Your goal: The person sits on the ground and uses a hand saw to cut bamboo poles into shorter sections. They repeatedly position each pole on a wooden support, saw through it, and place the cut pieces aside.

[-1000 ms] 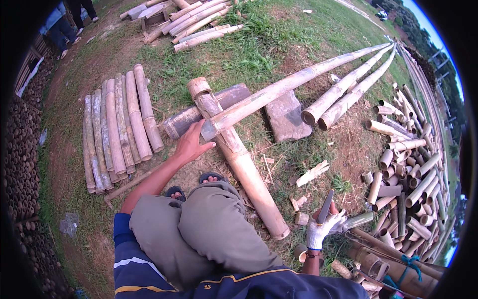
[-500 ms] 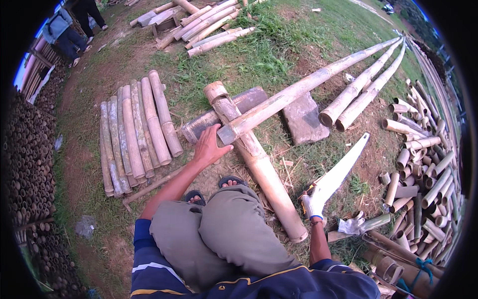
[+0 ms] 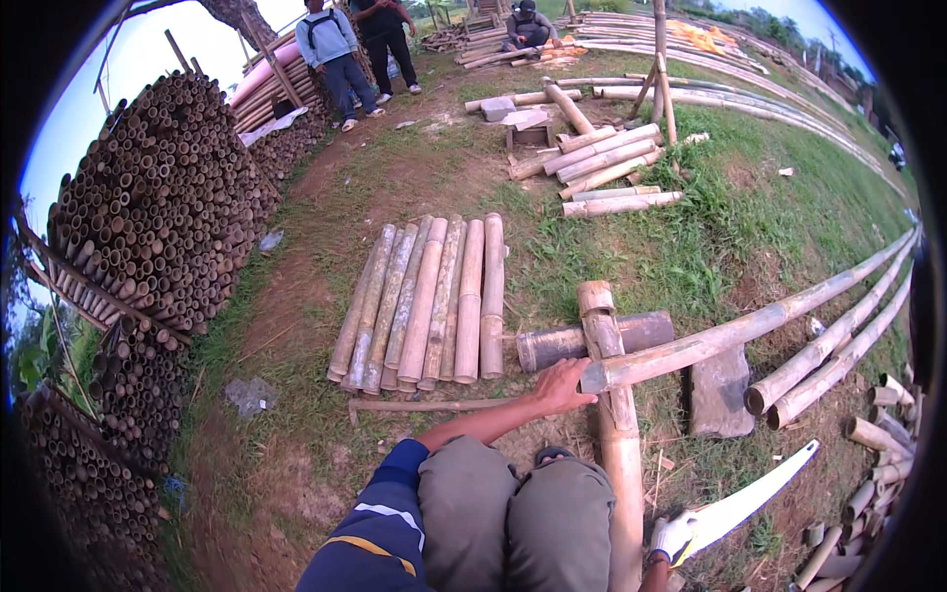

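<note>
My right hand (image 3: 671, 536), in a white glove, is closed on a handsaw (image 3: 755, 501). The white blade slants up and away to the right, apart from the bamboo. My bare left hand (image 3: 562, 389) is at the near cut end of a long bamboo pole (image 3: 710, 345), thumb and fingers spread at that end. This pole rests across a thick notched bamboo post (image 3: 619, 434), which lies against a dark log (image 3: 552, 347) and runs back beside my right knee.
Cut bamboo lengths (image 3: 431, 306) lie in a row at left, with a thin stick (image 3: 434, 405) before them. Two long poles (image 3: 838, 345) and a flat stone (image 3: 720, 393) lie right. Stacked bamboo (image 3: 168, 197) rises far left. Several people (image 3: 340, 59) are at the back.
My view has turned left and up, bringing the stacked bamboo and people into fuller view. My left hand stays at the pole's end; the saw stays in my right hand.
</note>
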